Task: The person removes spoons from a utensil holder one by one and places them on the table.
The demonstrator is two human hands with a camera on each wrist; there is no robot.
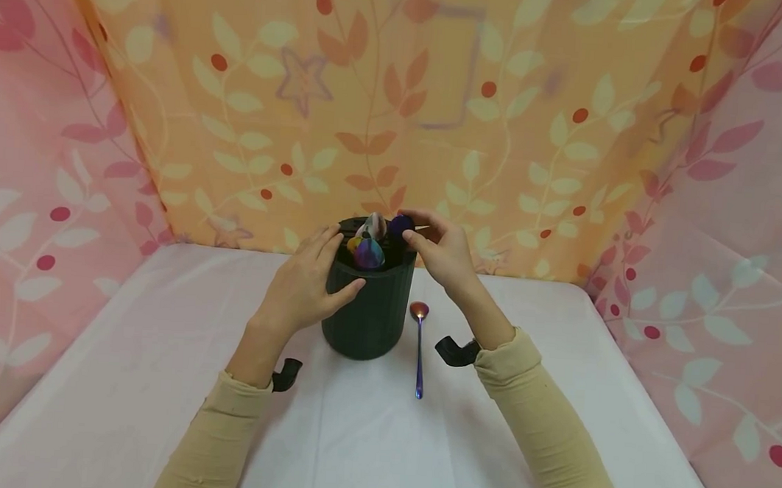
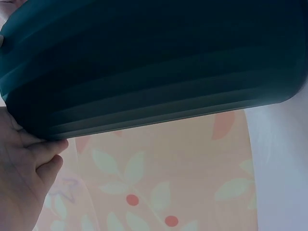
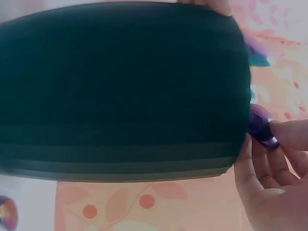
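A dark green ribbed utensil holder stands upright on the table, several shiny spoon heads rising above its rim. Among them are a silvery spoon head and a blue-purple one. My left hand rests against the holder's left side near the top, fingers extended and thumb across the front; the left wrist view shows the fingertips at its wall. At the right of the rim, my right hand pinches a purple spoon by its head between thumb and fingers. Its handle is hidden behind the holder's wall.
An iridescent spoon lies on the white-covered table to the right of the holder, its head toward the back. Behind the table hangs an orange leaf-patterned cloth, with pink patterned cloths at both sides.
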